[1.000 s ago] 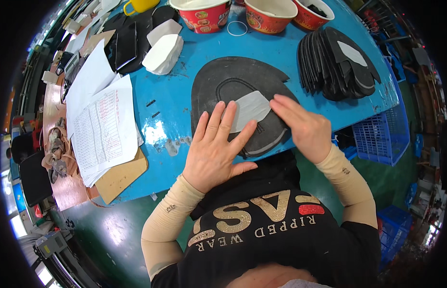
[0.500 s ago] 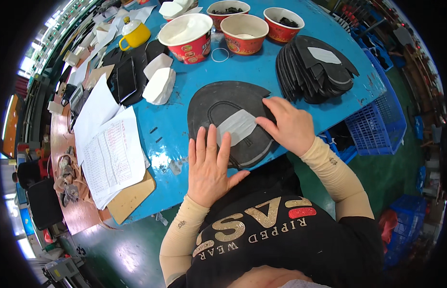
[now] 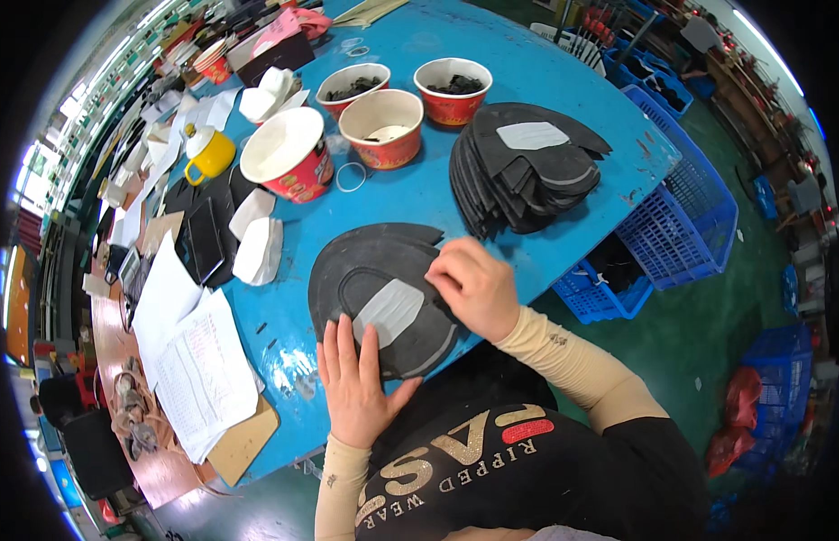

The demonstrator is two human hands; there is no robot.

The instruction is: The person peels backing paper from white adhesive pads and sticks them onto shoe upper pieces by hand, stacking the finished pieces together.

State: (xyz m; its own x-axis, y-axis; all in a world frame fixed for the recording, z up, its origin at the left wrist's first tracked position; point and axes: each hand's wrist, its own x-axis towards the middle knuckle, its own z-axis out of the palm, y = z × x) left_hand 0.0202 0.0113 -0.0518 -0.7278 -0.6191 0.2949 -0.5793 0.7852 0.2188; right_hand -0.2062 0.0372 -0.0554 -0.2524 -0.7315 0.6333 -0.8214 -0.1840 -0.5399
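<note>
A flat, rounded black panel (image 3: 347,257) with a notch at its upper right lies at the table's near edge. On its middle sits a pale, many-sided patch (image 3: 390,313), with a raised curved line beside it. My left hand (image 3: 358,397) rests open, fingers spread on the panel's lower left and fingertips beside the patch. At the panel's right edge my right hand (image 3: 473,284) is closed in a pinch. Whatever is between those fingertips, if anything, is too small to make out. Similar black panels (image 3: 527,176) are stacked farther right, the top one bearing a pale patch.
Paper tubs (image 3: 293,162) stand beyond the panel, some holding black scraps. Pale patches (image 3: 259,251), a phone (image 3: 205,240), papers (image 3: 203,370) and a yellow mug (image 3: 212,158) lie to the left. Blue crates (image 3: 681,236) stand right of the blue table (image 3: 527,279).
My right hand's fingers, spread before, have drawn together into a pinch. My left hand stays spread on the panel. The whole view has shifted, showing more of the table's far side.
</note>
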